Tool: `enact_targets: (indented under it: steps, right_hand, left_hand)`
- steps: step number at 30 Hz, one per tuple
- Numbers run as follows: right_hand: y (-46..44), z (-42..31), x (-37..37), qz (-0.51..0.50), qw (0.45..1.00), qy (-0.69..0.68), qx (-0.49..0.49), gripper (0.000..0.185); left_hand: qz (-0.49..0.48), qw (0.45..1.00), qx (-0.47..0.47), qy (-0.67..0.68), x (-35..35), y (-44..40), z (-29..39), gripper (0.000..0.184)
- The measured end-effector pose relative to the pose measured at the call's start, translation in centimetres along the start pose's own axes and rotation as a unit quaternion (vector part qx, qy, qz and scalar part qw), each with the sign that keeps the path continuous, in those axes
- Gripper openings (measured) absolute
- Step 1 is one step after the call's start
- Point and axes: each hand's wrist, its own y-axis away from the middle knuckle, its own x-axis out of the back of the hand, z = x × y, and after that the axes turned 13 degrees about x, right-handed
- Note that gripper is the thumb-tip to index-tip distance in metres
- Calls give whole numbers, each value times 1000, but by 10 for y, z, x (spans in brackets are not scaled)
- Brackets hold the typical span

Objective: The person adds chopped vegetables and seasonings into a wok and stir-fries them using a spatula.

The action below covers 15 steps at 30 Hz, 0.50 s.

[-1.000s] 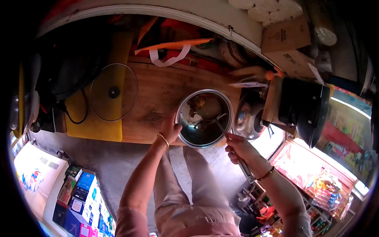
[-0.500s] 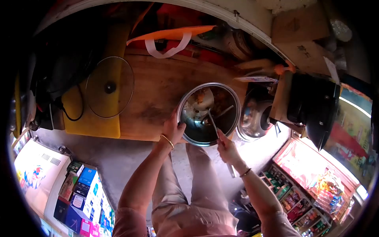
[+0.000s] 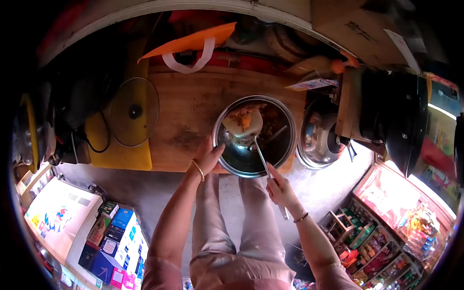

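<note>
A deep round steel pot [image 3: 295,126] stands at the front edge of the wooden table. My left hand [image 3: 208,154] is closed on its left rim, the thumb over the edge. In my right hand [image 3: 282,187] is the long metal handle of a wide-headed spatula [image 3: 244,126]. The spatula's head is inside the pot, by the far left wall, under reddish-orange food [image 3: 247,116]. A second pale, stick-like handle [image 3: 279,132] leans inside the pot, its lower end hard to make out. Brown food bits cling to the inner wall.
To the left, a glass lid [image 3: 134,112] lies on a yellow board [image 3: 121,159]. A shiny steel basin [image 3: 314,140] sits right of the pot. An orange bag [image 3: 193,41] is behind the wooden table [image 3: 179,106]. Stacked boxes [image 3: 113,246] stand lower left, goods shelves [image 3: 372,241] lower right.
The spatula head has shifted slightly left within the pot, and more orange food shows on it. Both hands keep their grips. The whole view has shifted a little.
</note>
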Motion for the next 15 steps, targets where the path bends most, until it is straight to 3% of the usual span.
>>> enact_targets:
  steps: [2, 4, 5, 7, 8, 10, 11, 13, 14, 15]
  right_hand:
    - [10, 10, 5, -7, 1000, -18, 7, 47]
    - [26, 13, 8, -18, 999, -41, 16, 47]
    - [37, 7, 10, -12, 997, -79, 6, 47]
    - [62, -20, 12, -6, 992, -123, 2, 48]
    - [76, -53, 17, -8, 995, -97, -35, 49]
    - [122, -70, 35, 43, 977, -199, -59, 51]
    - [146, -76, 50, 39, 974, -224, -12, 53]
    - [197, -93, 77, 136, 929, -345, 7, 54]
    - [209, -133, 84, 274, 922, -262, -79, 53]
    - [222, -143, 94, 313, 906, -284, 37, 51]
  left_hand:
    - [-32, 997, 43, 48, 5, 2, -7, 57]
    - [-30, 947, 177, 268, 18, 6, -32, 55]
    - [-21, 949, 174, 264, 24, 9, -44, 55]
    - [173, 825, 169, 511, 49, 10, -64, 55]
    - [180, 826, 157, 511, 64, 10, -69, 55]
    - [244, 747, 38, 617, 95, 4, -75, 57]
    - [234, 750, 32, 618, 114, -5, -94, 57]
    - [137, 678, -78, 718, 141, -29, -129, 58]
    - [127, 679, -84, 719, 138, -29, -121, 58]
    - [104, 655, -140, 735, 136, -28, -115, 57]
